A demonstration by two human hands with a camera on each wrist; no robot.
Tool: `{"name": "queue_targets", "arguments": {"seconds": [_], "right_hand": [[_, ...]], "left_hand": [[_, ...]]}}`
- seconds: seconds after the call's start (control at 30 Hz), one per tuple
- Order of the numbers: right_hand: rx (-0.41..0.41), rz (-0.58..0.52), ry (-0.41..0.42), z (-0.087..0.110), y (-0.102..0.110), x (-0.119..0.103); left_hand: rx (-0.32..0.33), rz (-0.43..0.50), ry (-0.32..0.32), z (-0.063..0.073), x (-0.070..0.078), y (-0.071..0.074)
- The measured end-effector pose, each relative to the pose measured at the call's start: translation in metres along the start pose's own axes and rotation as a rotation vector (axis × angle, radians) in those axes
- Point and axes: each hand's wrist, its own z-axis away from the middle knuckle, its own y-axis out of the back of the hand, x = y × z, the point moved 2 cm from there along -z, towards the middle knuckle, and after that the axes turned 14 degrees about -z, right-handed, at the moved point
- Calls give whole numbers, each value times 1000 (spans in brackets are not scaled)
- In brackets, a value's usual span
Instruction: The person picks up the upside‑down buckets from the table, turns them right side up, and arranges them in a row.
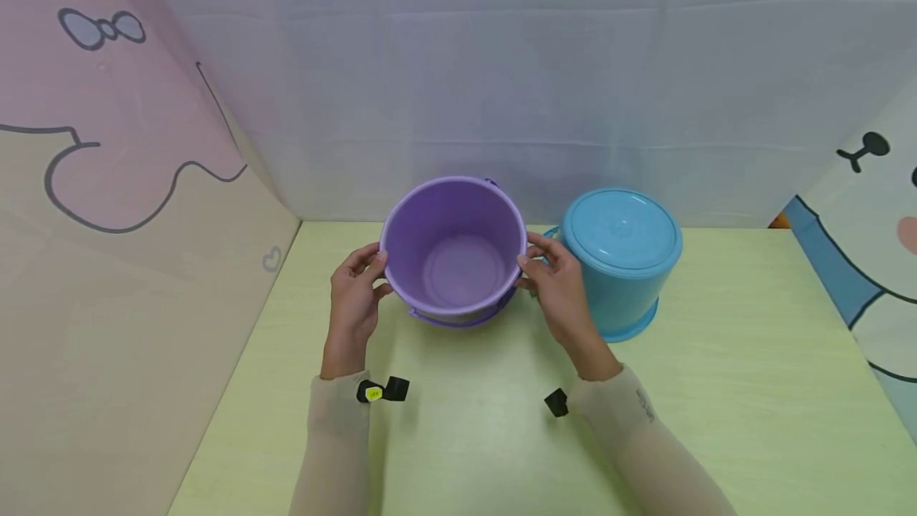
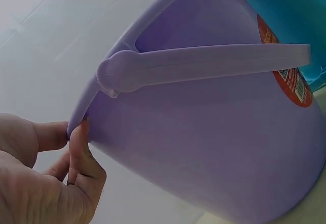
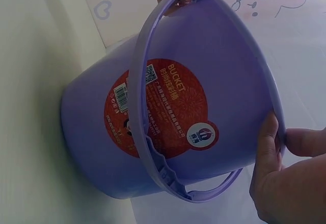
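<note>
A purple bucket (image 1: 458,261) stands upright near the back of the table, its mouth facing up and its inside bare. My left hand (image 1: 356,293) pinches the rim at the left side, thumb over the edge and fingers outside, as the left wrist view shows. On the opposite side my right hand (image 1: 557,285) pinches the rim the same way. The purple handle (image 3: 140,81) hangs down along the near side, across a round red label (image 3: 178,107) that reads BUCKET. Right beside my right hand, a blue bucket (image 1: 623,253) stands upside down, bottom up.
The pale yellow-green table (image 1: 473,436) runs back to a whitish cloth wall (image 1: 501,86). Printed cartoon panels close off the left side (image 1: 179,261) and the right side (image 1: 867,261).
</note>
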Motion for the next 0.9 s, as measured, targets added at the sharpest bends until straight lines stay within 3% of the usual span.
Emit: {"name": "queue_targets", "arguments": {"seconds": [0.23, 0.9], "right_hand": [[12, 23, -34, -6, 0, 0], [87, -14, -75, -26, -6, 1]], "left_hand": [[6, 49, 31, -4, 0, -1], [12, 47, 88, -21, 0, -3]]}}
